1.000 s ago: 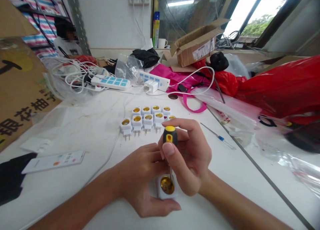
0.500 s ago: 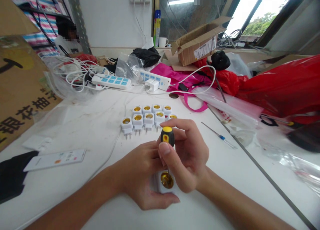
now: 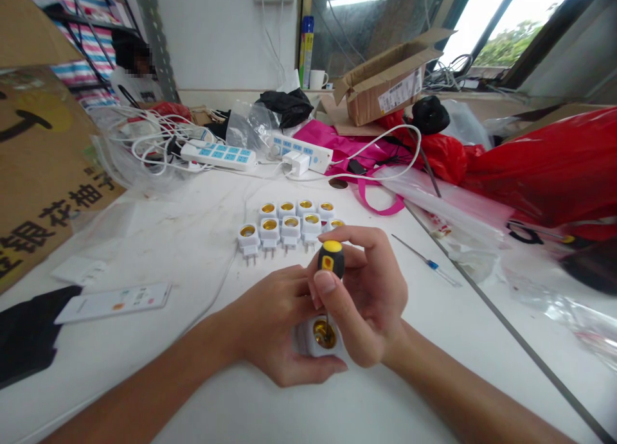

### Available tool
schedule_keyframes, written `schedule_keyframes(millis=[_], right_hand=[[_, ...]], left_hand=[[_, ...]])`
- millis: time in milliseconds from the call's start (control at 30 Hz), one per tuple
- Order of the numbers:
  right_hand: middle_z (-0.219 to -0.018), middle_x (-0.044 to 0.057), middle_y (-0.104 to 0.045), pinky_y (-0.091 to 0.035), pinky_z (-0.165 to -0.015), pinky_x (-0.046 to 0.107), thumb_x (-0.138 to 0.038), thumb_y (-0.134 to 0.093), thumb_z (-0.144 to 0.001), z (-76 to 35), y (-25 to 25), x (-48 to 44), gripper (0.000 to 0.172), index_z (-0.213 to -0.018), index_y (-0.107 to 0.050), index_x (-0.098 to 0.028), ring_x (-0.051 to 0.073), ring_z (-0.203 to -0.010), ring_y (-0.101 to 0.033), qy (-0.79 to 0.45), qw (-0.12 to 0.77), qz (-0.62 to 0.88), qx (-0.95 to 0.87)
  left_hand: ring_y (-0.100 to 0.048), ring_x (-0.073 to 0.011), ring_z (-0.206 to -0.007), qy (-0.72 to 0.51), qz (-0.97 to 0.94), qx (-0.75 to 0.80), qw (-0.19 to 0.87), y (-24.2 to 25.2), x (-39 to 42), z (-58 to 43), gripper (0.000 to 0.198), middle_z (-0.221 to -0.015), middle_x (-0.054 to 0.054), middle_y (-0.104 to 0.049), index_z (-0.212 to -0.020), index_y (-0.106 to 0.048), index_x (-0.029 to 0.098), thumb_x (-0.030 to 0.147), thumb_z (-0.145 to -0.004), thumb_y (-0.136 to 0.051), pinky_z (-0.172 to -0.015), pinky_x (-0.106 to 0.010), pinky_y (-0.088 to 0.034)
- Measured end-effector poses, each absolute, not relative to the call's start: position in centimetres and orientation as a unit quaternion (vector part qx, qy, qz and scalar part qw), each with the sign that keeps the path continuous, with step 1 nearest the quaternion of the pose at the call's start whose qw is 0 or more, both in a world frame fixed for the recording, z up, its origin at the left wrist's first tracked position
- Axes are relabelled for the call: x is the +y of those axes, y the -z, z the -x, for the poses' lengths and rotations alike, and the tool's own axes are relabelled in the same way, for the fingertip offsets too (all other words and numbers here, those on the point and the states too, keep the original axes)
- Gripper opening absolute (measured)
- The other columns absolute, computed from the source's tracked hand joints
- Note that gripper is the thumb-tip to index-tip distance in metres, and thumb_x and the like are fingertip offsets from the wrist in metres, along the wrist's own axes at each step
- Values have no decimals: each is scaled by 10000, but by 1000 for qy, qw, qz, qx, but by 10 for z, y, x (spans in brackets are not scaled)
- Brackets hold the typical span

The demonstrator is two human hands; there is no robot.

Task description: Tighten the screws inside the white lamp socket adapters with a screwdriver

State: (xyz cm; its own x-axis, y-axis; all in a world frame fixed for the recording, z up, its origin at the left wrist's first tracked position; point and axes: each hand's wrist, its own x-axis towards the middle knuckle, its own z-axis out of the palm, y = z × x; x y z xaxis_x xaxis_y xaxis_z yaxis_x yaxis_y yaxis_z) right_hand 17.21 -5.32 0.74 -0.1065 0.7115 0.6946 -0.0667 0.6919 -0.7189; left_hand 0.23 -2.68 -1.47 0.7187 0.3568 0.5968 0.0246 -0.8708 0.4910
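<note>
My left hand (image 3: 270,328) is closed round a white lamp socket adapter (image 3: 319,338) with a brass-coloured inside, holding it on the white table (image 3: 183,251). My right hand (image 3: 371,296) is closed round a screwdriver (image 3: 330,264) with a black and yellow handle. The screwdriver stands upright, and its shaft goes down into the adapter's socket. Just beyond my hands, several matching white adapters (image 3: 289,222) lie in two rows.
A slim blue-tipped tester screwdriver (image 3: 427,261) lies right of my hands. A white card (image 3: 113,301) and black cloth (image 3: 24,331) lie left. Power strips (image 3: 219,155), cables, a pink bag (image 3: 347,151), a cardboard box (image 3: 385,87) and red plastic bags (image 3: 544,164) crowd the back and right. A person (image 3: 130,71) sits far left.
My hands with the adapter and screwdriver have shifted slightly away from me on the table. The grip on both stays the same.
</note>
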Motion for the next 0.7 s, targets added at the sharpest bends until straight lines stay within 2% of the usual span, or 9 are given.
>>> schedule_keyframes(millis=[133,300,367,467,600,700], right_hand=[[-806,2,-634,-516,-532,320,-222,-661,-1049,-172,-4,-50,335,-1373,-583,-255,179,-610,-610,-307,632,240,-670],[-998,54,-738,-664,-691,394,-184,-691,-1035,-167,-6,-42,300,-1290,-558,-267,225,-820,-761,-268,668,211,-661],[-1000,33,-746,-657,-646,368,-161,-707,-1037,-166,-8,-39,307,-1268,-546,-281,198,-752,-761,-272,678,203,-652],[-924,-10,-713,-581,-517,324,-149,-740,-1033,-167,-6,-35,404,-1353,-552,-309,162,-594,-688,-283,677,201,-649],[-1027,37,-735,-618,-600,352,-161,-733,-1042,-172,1,-30,404,-1413,-649,-298,155,-647,-687,-238,654,219,-683],[-1051,46,-733,-628,-667,361,-193,-704,-1061,-178,1,-27,351,-1398,-675,-289,168,-720,-711,-224,643,210,-702]], left_hand=[[-755,-278,-889,-368,-900,120,201,13,-22,1,287,-998,-84,-786,-1067,-668,204,375,-884,-810,-795,-430,-632],[-755,-290,-935,-383,-898,141,163,16,-17,5,273,-994,-78,-763,-1066,-638,220,342,-884,-802,-842,-441,-644],[-754,-298,-959,-390,-898,150,138,18,-15,7,285,-1016,-79,-760,-1068,-622,233,343,-882,-808,-858,-450,-644],[-736,-287,-924,-388,-900,173,100,20,-11,10,271,-1008,-74,-746,-1013,-588,243,362,-900,-804,-815,-434,-626],[-716,-276,-888,-388,-900,180,80,22,-6,13,280,-978,-64,-728,-988,-578,247,393,-917,-807,-778,-423,-603],[-724,-284,-915,-383,-903,180,80,23,-4,15,295,-1006,-74,-735,-1067,-626,240,411,-926,-821,-812,-439,-621]])
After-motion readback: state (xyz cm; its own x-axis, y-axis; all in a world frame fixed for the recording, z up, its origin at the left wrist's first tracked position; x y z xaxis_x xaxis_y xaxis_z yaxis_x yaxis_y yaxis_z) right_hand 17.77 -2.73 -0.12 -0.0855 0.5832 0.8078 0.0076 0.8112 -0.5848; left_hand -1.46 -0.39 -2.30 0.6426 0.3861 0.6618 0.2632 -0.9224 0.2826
